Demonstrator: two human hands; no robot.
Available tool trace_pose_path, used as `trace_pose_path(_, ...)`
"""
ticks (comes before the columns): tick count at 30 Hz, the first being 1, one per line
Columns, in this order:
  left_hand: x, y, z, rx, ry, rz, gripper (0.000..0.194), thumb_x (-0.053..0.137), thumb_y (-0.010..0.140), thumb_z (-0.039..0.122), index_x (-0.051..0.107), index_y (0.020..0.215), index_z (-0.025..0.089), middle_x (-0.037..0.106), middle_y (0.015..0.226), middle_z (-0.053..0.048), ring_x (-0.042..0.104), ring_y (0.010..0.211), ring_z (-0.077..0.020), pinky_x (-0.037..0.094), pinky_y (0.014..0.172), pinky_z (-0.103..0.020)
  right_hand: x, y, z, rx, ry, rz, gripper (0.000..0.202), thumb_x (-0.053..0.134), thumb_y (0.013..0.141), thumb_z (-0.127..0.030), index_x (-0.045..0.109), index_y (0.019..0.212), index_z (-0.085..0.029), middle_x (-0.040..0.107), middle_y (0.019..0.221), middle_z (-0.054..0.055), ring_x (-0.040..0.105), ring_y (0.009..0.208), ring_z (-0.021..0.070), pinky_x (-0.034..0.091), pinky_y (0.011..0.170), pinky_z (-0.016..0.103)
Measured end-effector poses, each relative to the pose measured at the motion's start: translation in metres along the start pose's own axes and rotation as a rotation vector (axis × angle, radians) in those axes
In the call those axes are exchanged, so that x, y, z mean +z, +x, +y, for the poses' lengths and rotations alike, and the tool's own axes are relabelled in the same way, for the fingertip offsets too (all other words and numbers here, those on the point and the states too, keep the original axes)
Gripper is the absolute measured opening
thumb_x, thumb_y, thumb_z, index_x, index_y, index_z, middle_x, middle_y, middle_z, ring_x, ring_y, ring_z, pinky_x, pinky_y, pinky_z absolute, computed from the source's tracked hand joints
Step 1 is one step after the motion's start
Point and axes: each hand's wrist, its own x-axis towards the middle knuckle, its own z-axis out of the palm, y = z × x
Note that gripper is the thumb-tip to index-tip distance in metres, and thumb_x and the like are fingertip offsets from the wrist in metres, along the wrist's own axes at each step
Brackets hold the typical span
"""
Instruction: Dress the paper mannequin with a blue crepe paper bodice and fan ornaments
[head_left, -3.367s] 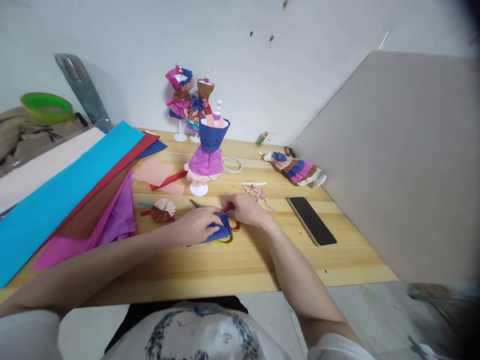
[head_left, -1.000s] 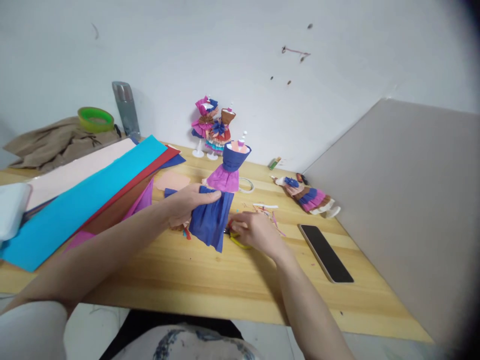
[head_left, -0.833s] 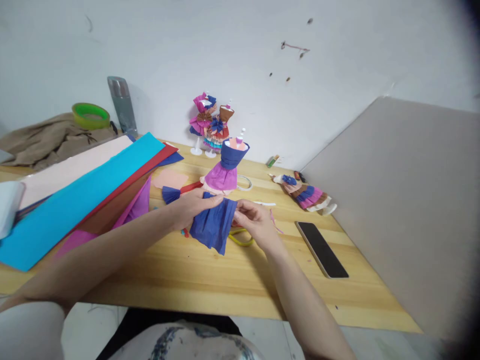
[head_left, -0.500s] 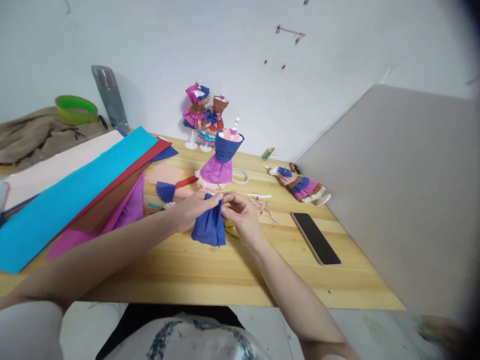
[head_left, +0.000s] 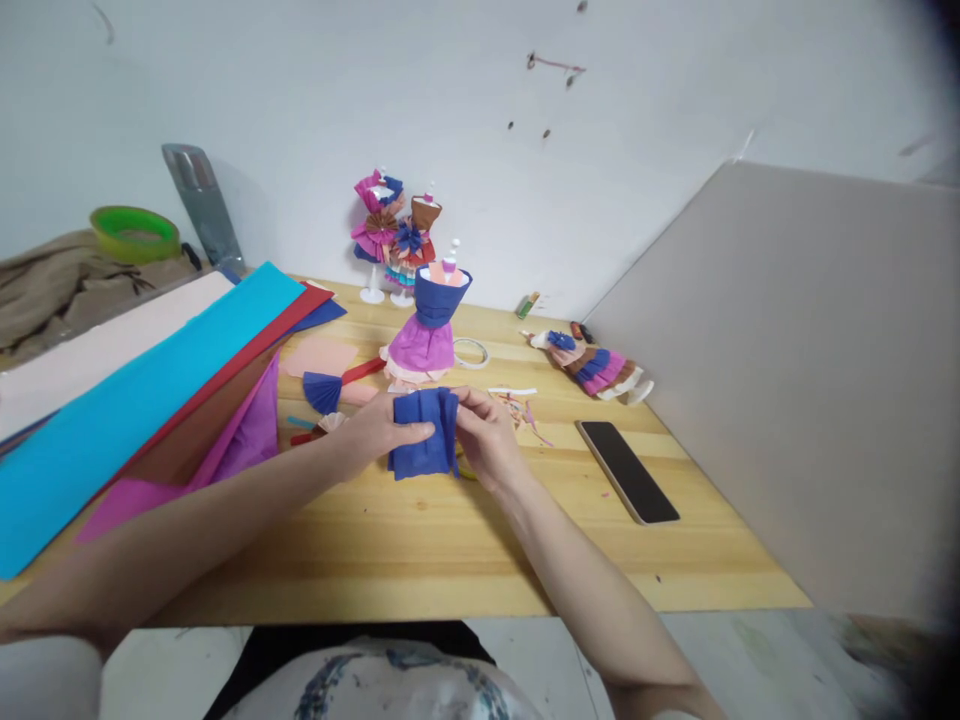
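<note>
Far left of the left hand, crumpled cloth [head_left: 45,292], with a green ring [head_left: 135,238] on top and an upright bottle [head_left: 206,215] just beyond. Nearer, left of the same hand and partly behind the left forearm, coloured sheets [head_left: 161,400] in an overlapping spread: pale pink, cyan, red, brown, magenta, blue. Just beyond the left wrist, a pink scrap [head_left: 319,354], a pleated blue fan [head_left: 322,390], a rosette [head_left: 330,424] partly hidden by the forearm, and a red strip [head_left: 364,370].

With the left hand [head_left: 373,432], grips the blue paper [head_left: 421,438] by its left side, thumb flat across the front, fingers mostly hidden behind. Between both hands, above the table [head_left: 375,560], shows the blue paper in upright folds. Beyond the hands, two dressed dolls [head_left: 379,222] near the wall and, closer, a doll [head_left: 424,345] in blue and magenta, upright, with a white ring [head_left: 472,353] to its right.

With the right hand [head_left: 486,428], pinches the right edge of the blue paper, thumb and fingertips nearly together. Beneath that hand, a bit of yellow handle [head_left: 466,467]. Beyond and right of it, thin trimmings [head_left: 521,410], a green tube [head_left: 527,305] and a striped doll [head_left: 600,370] lying down. Farther right, nearer, a dark phone [head_left: 628,472], face up.
</note>
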Motion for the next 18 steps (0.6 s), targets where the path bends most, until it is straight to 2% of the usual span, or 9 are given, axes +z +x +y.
trace_pose_path(4, -0.001, 0.001, 0.003, 0.039, 0.066, 0.000, 0.025, 0.083, 0.062, 0.031, 0.068, 0.075, 0.015, 0.070, 0.071, -0.002, 0.066, 0.077, -0.0202, 0.053, 0.075, -0.031, 0.000, -0.001, 0.002, 0.025, -0.038, 0.011, 0.030, 0.087, 0.055, -0.039, 0.066, 0.065, -0.020, 0.062, 0.063, -0.002, 0.048, 0.053, 0.0099, 0.038, 0.050, 0.022)
trace_pose_path(8, 0.004, 0.000, 0.007, 0.036, 0.078, 0.013, 0.028, 0.078, 0.067, 0.037, 0.065, 0.075, 0.014, 0.067, 0.069, -0.003, 0.063, 0.068, -0.0178, 0.051, 0.066, -0.030, 0.000, 0.000, 0.009, 0.017, -0.076, 0.030, 0.026, 0.083, 0.060, -0.039, 0.066, 0.069, -0.020, 0.059, 0.061, -0.003, 0.045, 0.051, 0.0098, 0.036, 0.049, 0.022)
trace_pose_path(14, 0.010, -0.002, 0.010, 0.007, 0.080, 0.075, 0.030, 0.078, 0.062, 0.034, 0.060, 0.077, 0.014, 0.064, 0.071, -0.001, 0.059, 0.068, -0.0153, 0.048, 0.065, -0.028, 0.003, -0.001, 0.015, -0.050, -0.118, 0.034, 0.022, 0.082, 0.061, -0.033, 0.065, 0.068, -0.022, 0.067, 0.083, 0.000, 0.058, 0.075, 0.0139, 0.047, 0.073, 0.027)
trace_pose_path(18, 0.009, -0.001, 0.009, 0.004, 0.064, 0.085, 0.024, 0.073, 0.066, 0.034, 0.061, 0.073, 0.015, 0.063, 0.068, -0.001, 0.059, 0.067, -0.0155, 0.047, 0.066, -0.029, 0.002, -0.002, 0.015, -0.056, -0.130, 0.005, 0.024, 0.083, 0.062, -0.037, 0.066, 0.072, -0.023, 0.069, 0.090, 0.002, 0.061, 0.080, 0.0163, 0.047, 0.075, 0.029)
